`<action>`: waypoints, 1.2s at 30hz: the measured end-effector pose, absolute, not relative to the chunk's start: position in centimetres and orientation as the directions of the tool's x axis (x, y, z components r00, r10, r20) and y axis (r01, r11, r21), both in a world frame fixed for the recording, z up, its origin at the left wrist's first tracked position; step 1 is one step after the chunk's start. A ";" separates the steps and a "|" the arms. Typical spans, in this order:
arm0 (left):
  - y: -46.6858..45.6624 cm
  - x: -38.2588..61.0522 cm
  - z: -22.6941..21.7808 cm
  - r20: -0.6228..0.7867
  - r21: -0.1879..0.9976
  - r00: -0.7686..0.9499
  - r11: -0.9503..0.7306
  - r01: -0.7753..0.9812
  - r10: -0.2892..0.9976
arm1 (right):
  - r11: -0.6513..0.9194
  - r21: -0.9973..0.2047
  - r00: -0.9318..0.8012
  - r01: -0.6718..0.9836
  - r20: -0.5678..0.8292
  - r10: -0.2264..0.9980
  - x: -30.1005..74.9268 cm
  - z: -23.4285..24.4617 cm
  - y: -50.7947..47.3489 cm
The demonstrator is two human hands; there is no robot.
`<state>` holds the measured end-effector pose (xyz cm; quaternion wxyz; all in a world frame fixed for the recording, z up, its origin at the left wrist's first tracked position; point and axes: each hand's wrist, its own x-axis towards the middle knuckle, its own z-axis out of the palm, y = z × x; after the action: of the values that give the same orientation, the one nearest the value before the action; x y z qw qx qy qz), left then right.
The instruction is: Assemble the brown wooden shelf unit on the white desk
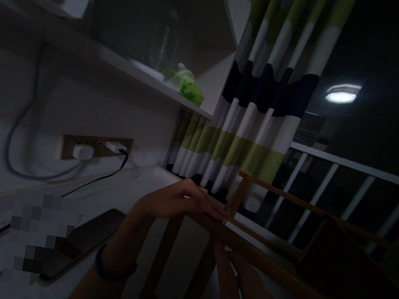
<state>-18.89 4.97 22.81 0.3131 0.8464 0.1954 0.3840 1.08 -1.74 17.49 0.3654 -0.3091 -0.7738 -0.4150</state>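
Bench point(148, 182): white, wall edge at L, far edge by the window; near edge not in view.
Curtain point(250, 122): striped, hangs past far edge.
Shelf point(147, 72): over the bench's wall edge.
Wooden frame point(278, 272): over bench, R of the wall edge, toward far edge. Too dark to tell what it rests on.
Frame axis: long rail runs diag., far-L end under L hand, other end to near R. Upper rail approx. parallel. Short post joins them at far-L end, tilted a bit. Rectangular loop drops from the rail toward viewer.
L hand point(179, 200): palm down, fingers close together on rail at post foot, prob. to steady the joint. Thumb unclear, can't tell if it grips.
R hand point(256, 291): fingertips up against near side of rail, just below L fingers; likely a counter-support. Grip n/a, too dark.
Phone point(94, 231): prob. a phone, flat near wall edge, maybe kept by power.
Socket strip point(97, 142): on wall, above bench's wall edge.
Green packet point(192, 88): on shelf, near its far end.
White plug point(83, 152): in strip.
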 end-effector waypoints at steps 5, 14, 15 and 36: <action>5.0 -18.8 22.7 0.488 0.744 0.619 -0.664 0.074 0.615 | 0.489 0.419 -0.556 0.765 0.812 0.175 0.6 17.4 -1.9; 5.0 -18.7 22.6 0.486 0.763 0.611 -0.644 0.051 0.624 | 0.503 0.396 -0.553 0.768 0.807 0.209 0.4 17.1 -1.8; 5.1 -18.7 22.5 0.483 0.766 0.609 -0.641 0.056 0.629 | 0.514 0.377 -0.537 0.770 0.819 0.204 0.2 17.1 -1.8; 4.4 -19.1 23.0 0.464 0.758 0.631 -0.647 0.080 0.622 | 0.464 0.521 -0.682 0.716 0.664 0.307 -3.4 20.7 -2.7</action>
<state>-19.14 4.45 23.03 0.3627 0.8269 0.2120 0.3738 -3.44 -2.67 20.74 0.2478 -0.3124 -0.8189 -0.4127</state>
